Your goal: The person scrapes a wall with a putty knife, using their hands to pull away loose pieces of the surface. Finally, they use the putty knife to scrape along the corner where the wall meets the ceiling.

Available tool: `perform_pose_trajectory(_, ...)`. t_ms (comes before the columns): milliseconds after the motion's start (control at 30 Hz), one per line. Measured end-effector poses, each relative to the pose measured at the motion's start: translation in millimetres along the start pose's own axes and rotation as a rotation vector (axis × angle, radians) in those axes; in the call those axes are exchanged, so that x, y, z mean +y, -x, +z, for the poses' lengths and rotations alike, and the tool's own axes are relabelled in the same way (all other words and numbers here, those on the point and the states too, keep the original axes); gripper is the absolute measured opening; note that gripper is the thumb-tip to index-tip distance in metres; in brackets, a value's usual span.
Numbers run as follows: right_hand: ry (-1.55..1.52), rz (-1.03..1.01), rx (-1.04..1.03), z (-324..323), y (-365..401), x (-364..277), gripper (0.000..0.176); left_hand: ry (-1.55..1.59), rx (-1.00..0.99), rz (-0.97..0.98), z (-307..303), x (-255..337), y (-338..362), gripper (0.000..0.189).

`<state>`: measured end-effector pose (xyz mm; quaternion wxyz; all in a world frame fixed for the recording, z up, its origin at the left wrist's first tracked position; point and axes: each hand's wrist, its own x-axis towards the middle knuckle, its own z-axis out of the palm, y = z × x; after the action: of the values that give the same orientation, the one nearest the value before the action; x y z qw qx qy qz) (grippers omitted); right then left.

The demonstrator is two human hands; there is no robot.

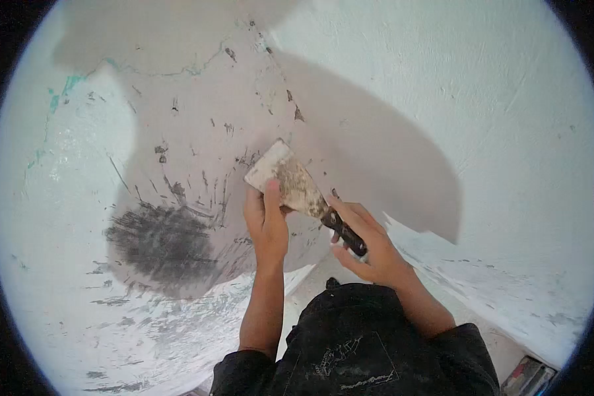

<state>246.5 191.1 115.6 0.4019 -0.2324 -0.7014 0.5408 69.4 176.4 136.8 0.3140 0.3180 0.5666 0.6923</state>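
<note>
A wide putty knife [296,179] is held up before the wall, its pale blade smeared with brown and its dark handle slanting down to the right. My left hand [268,221] grips the blade's lower left side, thumb on the face and fingers mostly hidden behind. Around the black handle curl the fingers of my right hand [374,247], with the handle's end showing by the palm. Behind the blade, the wall [198,132] carries dark scrapes and chipped spots.
Left of my hands, a large dark grey patch [165,247] marks the wall. A chipped line runs down the corner toward the blade, and another wall [508,132] stands on the right. Shadows fall across both. Some dark items [529,377] lie at the lower right.
</note>
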Motion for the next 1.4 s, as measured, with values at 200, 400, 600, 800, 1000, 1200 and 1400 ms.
perform_pose_trajectory(200,0.361,-0.164,0.131,24.4,-43.1,26.5,0.060,-0.138,0.000,0.246,21.4,13.7,-23.0,0.030)
perform_pose_trajectory(400,0.297,-0.174,0.178,38.8,-56.4,24.3,0.055,0.027,-0.119,0.180,42.6,12.8,-35.4,0.036)
perform_pose_trajectory(600,0.244,-0.218,0.219,36.9,-67.9,24.4,0.055,0.463,-0.132,-0.097,63.2,16.6,-31.1,0.032)
perform_pose_trajectory(800,0.232,-0.157,0.169,31.9,-56.9,17.9,0.057,0.565,-0.177,-0.135,57.1,8.6,-25.2,0.021)
perform_pose_trajectory(1000,0.223,-0.197,0.232,42.7,-57.1,21.5,0.055,0.577,-0.232,-0.187,55.5,15.5,-30.5,0.011)
perform_pose_trajectory(1200,0.242,-0.252,0.280,49.9,-59.2,25.1,0.053,0.605,-0.236,-0.188,52.9,15.7,-31.0,0.011)
perform_pose_trajectory(1400,0.211,-0.210,0.263,55.3,-56.0,25.5,0.051,0.609,-0.289,-0.148,47.5,13.5,-32.6,0.017)
